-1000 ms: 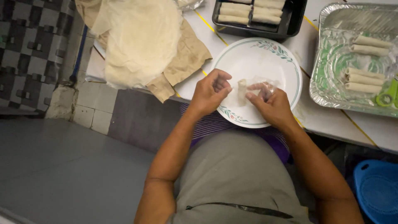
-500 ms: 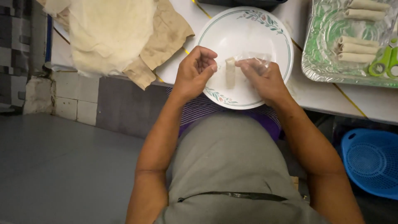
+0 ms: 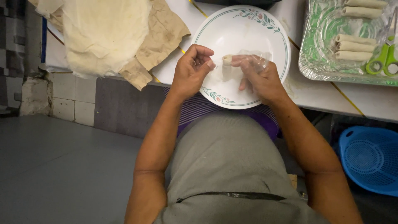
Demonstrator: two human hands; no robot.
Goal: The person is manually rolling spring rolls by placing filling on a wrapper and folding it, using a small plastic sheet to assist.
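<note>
A white plate [image 3: 248, 33] with a floral rim sits at the table's near edge. Over it, my right hand [image 3: 259, 76], in a thin clear glove, holds a pale rolled spring roll [image 3: 226, 66] upright by its top. My left hand [image 3: 191, 70] is bare, fingers curled, its fingertips close beside the roll at its left; I cannot tell whether it touches the roll.
A stack of thin pale wrappers [image 3: 103, 29] lies on brown paper [image 3: 161, 37] at the left. A foil tray [image 3: 315, 58] at the right holds several finished rolls [image 3: 352, 47] and green-handled scissors [image 3: 383, 56]. A blue plastic basket [image 3: 369, 157] stands on the floor below.
The view has shifted, so plate and table sit higher in frame. My right hand has raised the roll from lying on the plate to standing on end; my left hand stays close by it.
</note>
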